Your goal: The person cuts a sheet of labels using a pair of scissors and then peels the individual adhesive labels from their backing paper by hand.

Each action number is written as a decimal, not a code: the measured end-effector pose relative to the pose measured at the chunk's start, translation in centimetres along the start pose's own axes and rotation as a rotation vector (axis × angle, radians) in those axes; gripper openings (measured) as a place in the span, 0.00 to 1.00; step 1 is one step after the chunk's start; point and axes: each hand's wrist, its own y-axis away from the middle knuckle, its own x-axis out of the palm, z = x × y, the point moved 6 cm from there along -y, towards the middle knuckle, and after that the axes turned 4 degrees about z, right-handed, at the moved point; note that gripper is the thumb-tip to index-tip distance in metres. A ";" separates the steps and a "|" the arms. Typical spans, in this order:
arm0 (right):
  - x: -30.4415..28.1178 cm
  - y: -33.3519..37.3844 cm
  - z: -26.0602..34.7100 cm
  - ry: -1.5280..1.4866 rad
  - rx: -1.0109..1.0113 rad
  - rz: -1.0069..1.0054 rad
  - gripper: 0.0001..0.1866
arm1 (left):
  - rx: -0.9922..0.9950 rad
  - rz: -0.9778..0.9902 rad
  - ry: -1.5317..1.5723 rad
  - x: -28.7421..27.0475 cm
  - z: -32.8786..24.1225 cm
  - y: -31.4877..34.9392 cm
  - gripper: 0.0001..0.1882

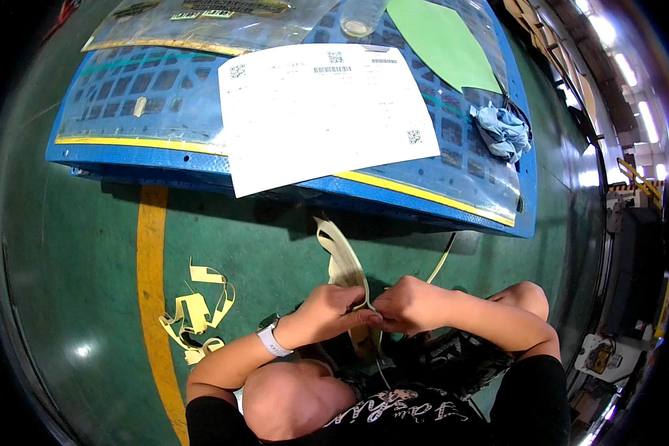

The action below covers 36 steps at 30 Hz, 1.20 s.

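My left hand [334, 311], with a pale-banded watch at its wrist, is closed on a curved cream-coloured strip [342, 256]. That strip rises from the fingers toward the pallet, its far end bent over. Close beside it, fingertips meeting, my right hand [410, 303] pinches at the strip's near end; the exact grip is hidden by the fingers. Past the right hand a thin pale strip [441, 257] slants up to the right. Beneath the hands, a narrow strand hangs down, partly covered by my knees and clothes.
Ahead stands a blue pallet [290, 187] under clear plastic sheeting. On it lie a white printed sheet [327, 119], a green sheet [446, 44], a crumpled blue cloth [502, 132] and a clear cup [360, 18]. Yellow paper scraps [195, 312] litter the green floor, near an orange line [152, 282].
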 end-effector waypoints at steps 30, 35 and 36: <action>-0.5 -10.0 1.9 -0.674 0.099 -0.198 0.25 | 0.144 -0.420 -0.483 -6.9 -4.8 4.8 0.07; 2.0 -8.5 -0.3 -0.563 0.010 -0.135 0.25 | 0.028 -0.365 -0.390 -5.1 -2.8 4.9 0.07; 1.8 -8.5 -0.3 -0.506 0.005 -0.110 0.25 | 0.028 -0.369 -0.361 -5.1 -2.7 4.7 0.06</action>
